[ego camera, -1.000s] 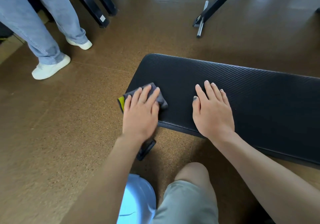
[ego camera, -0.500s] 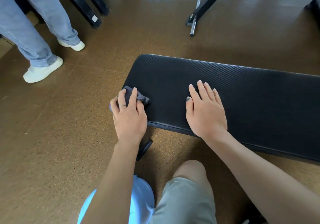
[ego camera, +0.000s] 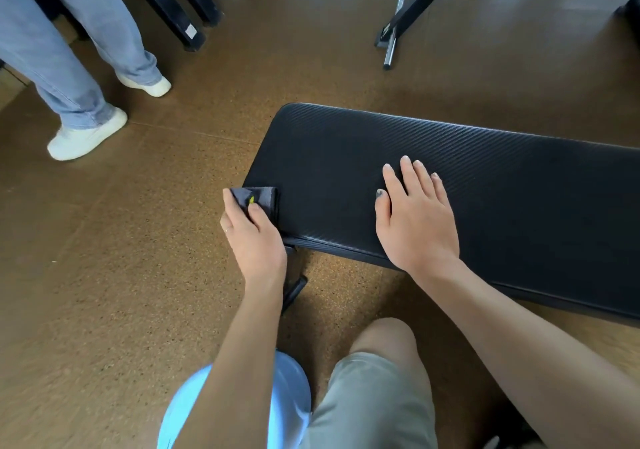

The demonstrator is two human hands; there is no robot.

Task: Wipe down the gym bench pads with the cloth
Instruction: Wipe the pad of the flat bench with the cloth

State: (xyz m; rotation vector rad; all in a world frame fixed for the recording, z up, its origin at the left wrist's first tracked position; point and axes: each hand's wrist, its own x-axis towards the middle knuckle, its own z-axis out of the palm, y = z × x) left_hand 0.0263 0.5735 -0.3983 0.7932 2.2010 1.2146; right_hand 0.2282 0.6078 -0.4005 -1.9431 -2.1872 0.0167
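**A:** Left hand [ego camera: 254,240] is at the near left corner of the bench pad [ego camera: 485,178], fingers and thumb pinched on a folded dark grey cloth [ego camera: 261,199], which sits pressed against the pad's left end edge.

**B:** Any brand on that cloth?

**A:** Only a small yellow-green fleck showing (a tag or trim, I can't tell which), with no writing readable. The pad has a ribbed diagonal weave and no logo in view. There's a pale sticker on one black frame leg [ego camera: 173,8] at the top left, too small to read.

**B:** And the right hand?

**A:** Right hand [ego camera: 415,220] lies flat, palm down, fingers spread a little, near the pad's front edge, well apart from the cloth. It holds nothing.

**B:** Room to move?

**A:** The pad's top is bare from the right hand out to its far edge and off the right side of the view. Brown speckled floor [ego camera: 104,275] lies open left of the corner. A second person's jeans and white shoes [ego camera: 86,136] stand at the far left, and a chrome bar [ego camera: 393,31] lies beyond the far edge.
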